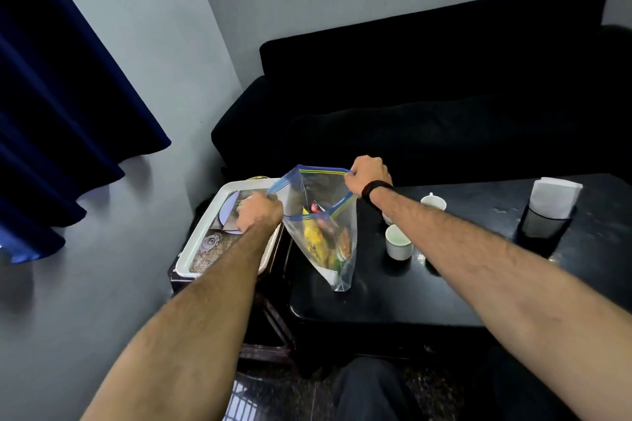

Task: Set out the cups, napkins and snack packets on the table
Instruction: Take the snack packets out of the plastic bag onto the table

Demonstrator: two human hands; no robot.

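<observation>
Two hands pull apart the blue-edged mouth of a clear zip bag point(319, 225) of snack packets point(316, 236) above the black table's point(478, 284) left end: left hand point(260, 214) pinching the near edge, right hand point(367, 176) the far. White cups point(397, 243) stand right of it; a napkin holder point(550, 212) farther right; a white tray point(205, 243) left.

place: home living room | cues: dark sofa point(427, 96), blue curtain point(61, 113), low black table point(478, 284)
</observation>
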